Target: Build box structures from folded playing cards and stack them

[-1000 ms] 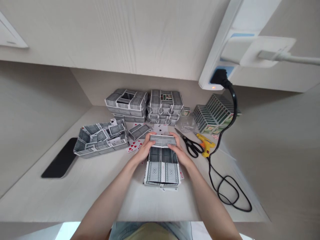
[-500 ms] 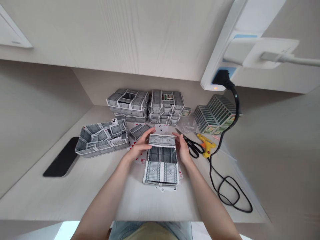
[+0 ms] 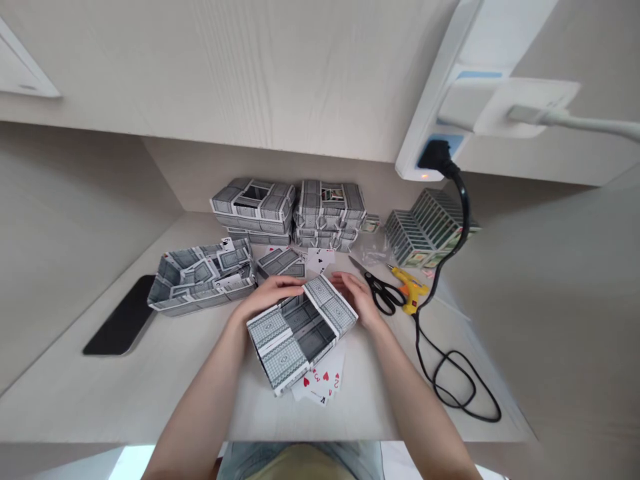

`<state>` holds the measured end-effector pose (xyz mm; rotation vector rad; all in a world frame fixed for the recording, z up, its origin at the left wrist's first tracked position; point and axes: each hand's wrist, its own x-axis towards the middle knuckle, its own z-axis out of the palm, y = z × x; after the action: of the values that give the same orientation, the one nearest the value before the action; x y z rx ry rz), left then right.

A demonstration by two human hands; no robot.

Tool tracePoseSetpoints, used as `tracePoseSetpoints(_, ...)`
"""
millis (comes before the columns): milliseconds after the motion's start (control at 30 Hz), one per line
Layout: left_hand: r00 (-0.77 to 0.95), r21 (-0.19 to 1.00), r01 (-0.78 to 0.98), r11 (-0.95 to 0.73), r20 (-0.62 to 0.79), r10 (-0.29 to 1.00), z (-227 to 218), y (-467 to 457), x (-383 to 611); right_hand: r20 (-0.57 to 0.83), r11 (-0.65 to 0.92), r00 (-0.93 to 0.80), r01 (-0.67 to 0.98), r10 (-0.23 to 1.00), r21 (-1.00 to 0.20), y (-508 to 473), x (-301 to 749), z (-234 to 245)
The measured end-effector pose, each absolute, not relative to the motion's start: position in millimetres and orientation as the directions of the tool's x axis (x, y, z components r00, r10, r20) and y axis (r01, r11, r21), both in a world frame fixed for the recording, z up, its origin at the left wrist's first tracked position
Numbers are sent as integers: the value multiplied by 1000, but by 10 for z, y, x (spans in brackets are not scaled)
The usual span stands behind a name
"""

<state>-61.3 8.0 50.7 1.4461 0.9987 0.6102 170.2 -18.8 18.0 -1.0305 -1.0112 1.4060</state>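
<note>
Between my hands sits a box made of playing cards (image 3: pixel 280 358), turned at a slant, with a wide opening in its top. My left hand (image 3: pixel 273 293) is against its far left side, the fingers bent over the edge by the opening. At its right end my right hand (image 3: pixel 356 297) curls around the corner, with some fingertips hidden behind the box. Loose playing cards (image 3: pixel 320 380), hearts among them, lie fanned partly under the near side. More cards (image 3: pixel 320 259) lie just beyond my hands, some face down.
An open card tray (image 3: pixel 200 303) holding cards stands left, beside a black phone (image 3: pixel 120 317). Card boxes (image 3: pixel 255 200) are stacked at the back. To the right lie black-handled scissors (image 3: pixel 385 293), a yellow glue gun (image 3: pixel 411 288) and a looping black cable (image 3: pixel 465 400).
The card box has turned clockwise, its near end swinging left and its far end right. Both hands have shifted with it, and more of the cards beneath it show.
</note>
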Motion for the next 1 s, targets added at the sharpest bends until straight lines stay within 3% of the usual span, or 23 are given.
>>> tracePoseSetpoints(133,516,974,199,112,-201,833,498,72,-620,-40,-88,-215,-217,976,-972,-269,1635,291)
tracePoseSetpoints(367,497,976,197,88,-177,850,444,99,-610,-54,-108,-338,-145,940,-984,-324,1602,330)
tracePoseSetpoints(567,473,980,148,135,-190,860,443,61,-589,-82,-143,-321,-169,943,-975,-300,1580,258)
tracePoseSetpoints(800,385,943,-114,313,-248,889,379,100,-567,-65,-106,-223,-175,973,-979,-296,1567,316)
tracePoseSetpoints(1000,369,938,-136,318,-249,895,342,125,-572,-28,-51,-206,-107,978,-993,-304,1609,387)
